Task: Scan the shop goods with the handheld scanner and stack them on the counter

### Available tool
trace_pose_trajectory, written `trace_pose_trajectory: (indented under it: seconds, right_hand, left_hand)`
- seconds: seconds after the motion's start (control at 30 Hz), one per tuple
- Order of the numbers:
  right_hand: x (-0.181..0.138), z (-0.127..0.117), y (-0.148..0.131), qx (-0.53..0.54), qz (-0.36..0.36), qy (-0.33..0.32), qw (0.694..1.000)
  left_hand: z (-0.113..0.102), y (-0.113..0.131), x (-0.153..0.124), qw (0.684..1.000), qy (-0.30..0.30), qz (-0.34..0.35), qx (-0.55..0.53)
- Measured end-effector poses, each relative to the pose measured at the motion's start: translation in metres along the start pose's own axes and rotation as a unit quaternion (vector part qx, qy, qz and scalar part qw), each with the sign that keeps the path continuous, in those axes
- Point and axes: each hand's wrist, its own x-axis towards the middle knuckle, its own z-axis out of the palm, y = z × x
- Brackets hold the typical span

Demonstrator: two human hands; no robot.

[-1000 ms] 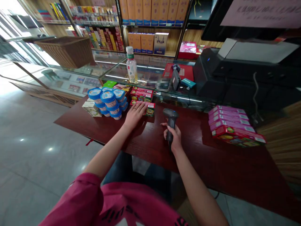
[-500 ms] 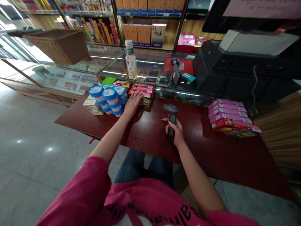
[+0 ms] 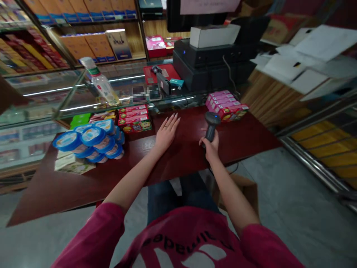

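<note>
My right hand [image 3: 212, 146] is wrapped round the handle of a dark barcode scanner [image 3: 211, 124], held upright above the counter. A small blue light shows on the scanner's head. My left hand [image 3: 166, 133] is stretched out flat over the dark red wooden counter [image 3: 181, 163], fingers extended and holding nothing. To its left sit red and pink boxes [image 3: 134, 120] in a row. Farther left are stacked blue-lidded tubs [image 3: 95, 138] beside a pale green-patterned carton [image 3: 74, 163]. Behind the scanner, to its right, lie more pink and red boxes [image 3: 226, 105].
A clear bottle with a white cap [image 3: 102, 83] stands on the glass showcase. Near it are a red flat box [image 3: 164, 73] and a teal item [image 3: 176, 82]. A black register [image 3: 212, 63] and open white cartons [image 3: 295, 70] stand at the back right.
My left hand has come off the red boxes and moved right over the counter. The scanner stays in my right hand, now nearer the right-hand boxes. The view has turned right.
</note>
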Motion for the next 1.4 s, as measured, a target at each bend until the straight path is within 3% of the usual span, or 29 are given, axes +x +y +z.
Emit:
trace_pose_trajectory:
  seconds: [0.13,0.27,0.47,0.67,0.9,1.03,1.17,1.27,1.4]
  right_hand:
    - [0.002,-0.020,-0.001,-0.042,-0.084,0.142,0.985]
    - [0.011,-0.041,0.005,-0.043,-0.105,0.241,0.964]
    - [0.027,-0.076,-0.001,-0.040,-0.081,0.231,0.969]
    - [0.033,-0.083,-0.010,-0.012,-0.040,0.217,0.975]
    - [0.027,-0.083,-0.008,-0.050,-0.068,0.213,0.973]
    - [0.021,-0.084,-0.011,-0.040,-0.084,0.173,0.981]
    - [0.009,-0.067,-0.018,-0.015,-0.045,0.039,0.998]
    - [-0.010,-0.038,-0.022,0.026,0.021,-0.102,0.994]
    - [-0.041,-0.003,-0.020,0.055,0.102,-0.227,0.967]
  left_hand:
    - [0.025,0.056,0.055,0.996,-0.012,0.058,-0.064]
    - [0.054,0.106,0.112,0.989,-0.036,0.093,-0.112]
    - [0.096,0.144,0.176,0.987,-0.051,0.074,-0.136]
    - [0.118,0.151,0.187,0.987,-0.060,0.065,-0.137]
    - [0.100,0.149,0.163,0.991,-0.020,0.070,-0.109]
    - [0.070,0.114,0.112,0.993,-0.012,0.085,-0.086]
    - [0.030,0.051,0.034,0.994,0.015,0.086,-0.062]
    - [0.004,0.008,-0.024,0.998,0.043,0.021,-0.030]
    - [-0.014,-0.020,-0.076,0.994,0.095,-0.061,0.016]
